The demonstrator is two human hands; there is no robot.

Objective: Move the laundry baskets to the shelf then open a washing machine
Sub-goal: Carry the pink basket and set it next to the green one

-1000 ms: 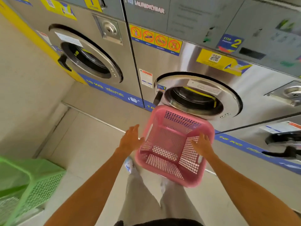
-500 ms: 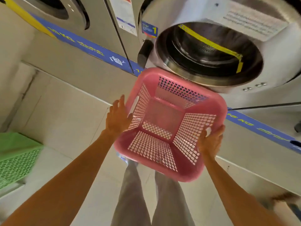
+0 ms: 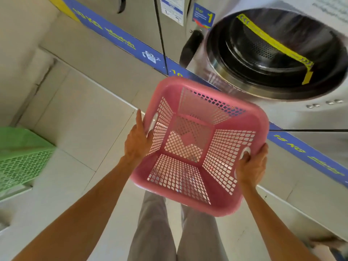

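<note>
An empty pink laundry basket (image 3: 199,147) with lattice walls hangs in front of me, above my legs. My left hand (image 3: 138,140) presses against its left side at the handle slot, forefinger stretched up along the rim. My right hand (image 3: 251,165) grips the right handle slot, fingers curled through it. Just behind the basket is a steel washing machine (image 3: 278,53) with a round glass door that looks shut, a yellow strip across it and a black handle (image 3: 190,48) at its left. A green laundry basket (image 3: 20,157) lies at the far left edge.
A second washing machine (image 3: 135,21) stands to the left. Both sit on a raised tiled plinth (image 3: 98,59) with a blue stripe along the machines' base. Pale floor tiles run below me. A beige wall closes the left side.
The view has tilted down and closed in on the machine door. The pink basket has come up nearer to me. My right hand has closed through the handle slot and my left has settled on the side.
</note>
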